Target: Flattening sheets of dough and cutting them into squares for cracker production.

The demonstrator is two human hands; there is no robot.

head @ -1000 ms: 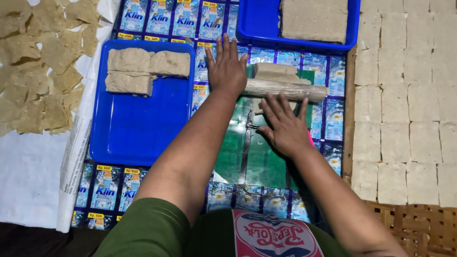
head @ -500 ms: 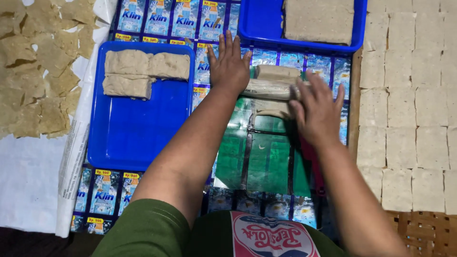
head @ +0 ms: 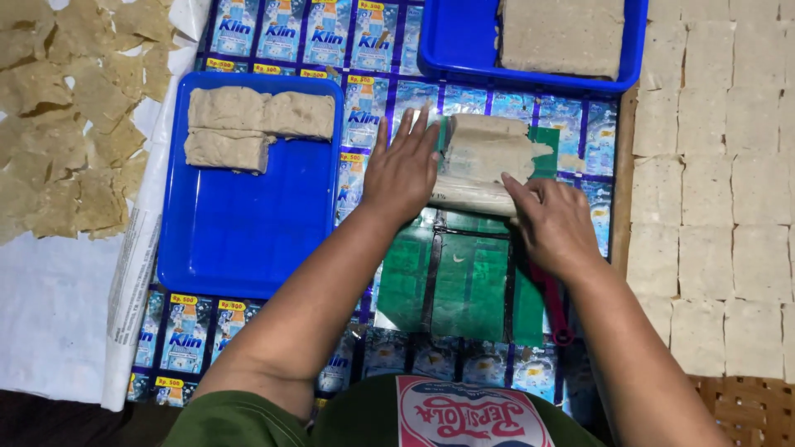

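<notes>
Left hand [head: 403, 170] lies flat, fingers spread, palm pressing the left end of a pale slab half-wrapped in green leaf [head: 484, 161]; that flat press pins it so it can't slide. Right hand [head: 556, 228] sits at the near right edge, fingers curled down on the wrap's edge, thumb toward the slab; grip looks light, more a pinch than a clamp. Hands are apart, one at each end of the bundle, which sits mid-table, just below the upper blue tray [head: 464, 70].

Under it: green leaf sheets [head: 464, 285] laid flat as a work pad, over a table cover of printed sachets [head: 364, 108]. A red-handled tool [head: 556, 314] lies by the right wrist, partly hidden.

Left: a blue tray [head: 240, 240] w/ three wrapped-looking beige pieces [head: 257, 124] stacked at its far end, rest bare. Upper tray holds a big beige block [head: 563, 33]. Right side: rows of pale cut squares [head: 712, 182]. Far left: thin tan scraps [head: 66, 116] on white cloth.
</notes>
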